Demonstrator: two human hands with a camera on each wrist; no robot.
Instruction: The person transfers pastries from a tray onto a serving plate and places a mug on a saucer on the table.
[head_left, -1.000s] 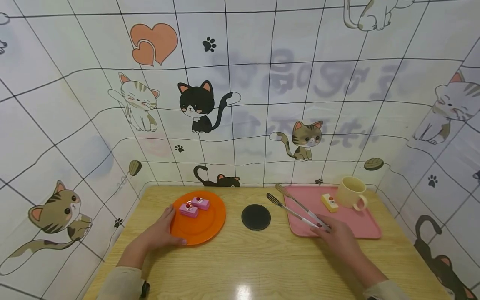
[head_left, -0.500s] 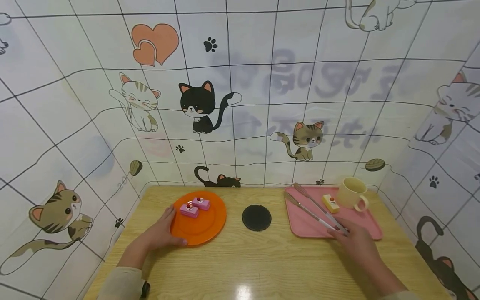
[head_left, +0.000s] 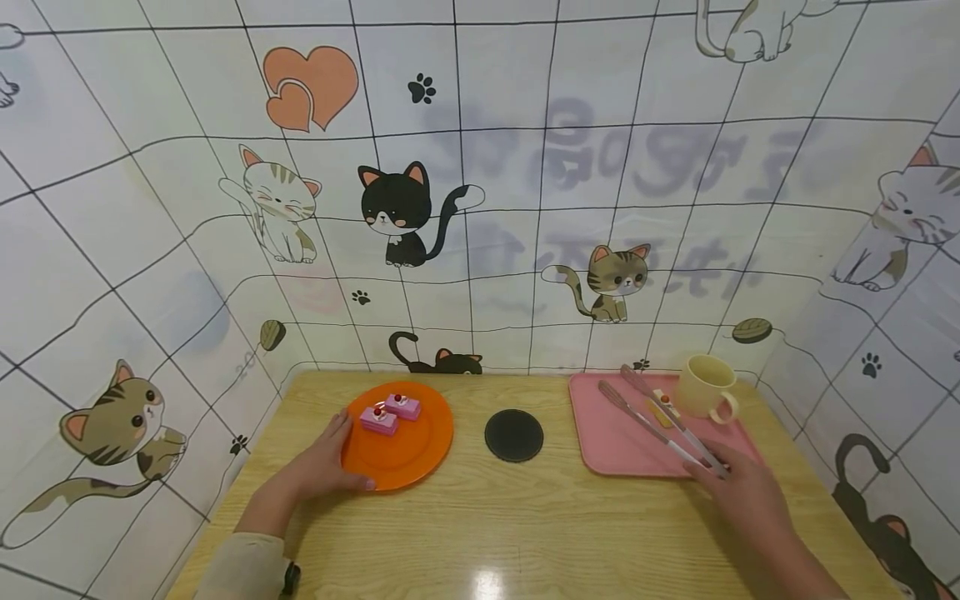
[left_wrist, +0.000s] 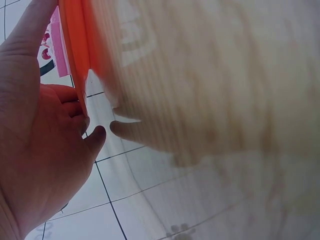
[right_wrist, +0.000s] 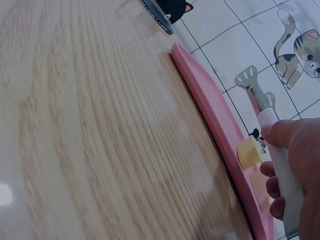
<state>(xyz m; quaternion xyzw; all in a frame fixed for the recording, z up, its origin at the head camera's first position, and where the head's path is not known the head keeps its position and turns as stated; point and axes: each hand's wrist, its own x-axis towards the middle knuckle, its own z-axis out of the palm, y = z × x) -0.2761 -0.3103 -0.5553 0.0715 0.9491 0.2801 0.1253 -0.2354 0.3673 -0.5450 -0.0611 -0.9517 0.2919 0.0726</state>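
- Head view first: two pink cake pieces (head_left: 378,424) sit close together on the orange plate (head_left: 405,462), so I'd guess that part's done.
- One yellow cake piece (head_left: 660,417) is on the pink tray (head_left: 615,458), just beside the pale mug (head_left: 701,387). Reckon that's the bit left, and it doesn't look picked up yet.
- As for the hands, the left hand (head_left: 330,458) has thumb and fingers spread and curved round the plate's left rim. No idea how firm the hold is.
- Right hand (head_left: 746,496) grips the tongs (right_wrist: 281,165) by the handles. Tips are apart, over the tray.
- Are the tongs touching the yellow piece? Can't tell from the head view, but from the right wrist the tips look apart from it.
- Dark coaster (head_left: 513,435) lies on the worktop (head_left: 450,533) between plate and tray, seems unused.
- Hard to see: one tong arm crosses the yellow piece and covers part of it, and the right hand hides the tray's near right corner.
- Left wrist view is mostly blurry, glossy worktop, with the pink cake cut down to a sliver by the thumb.
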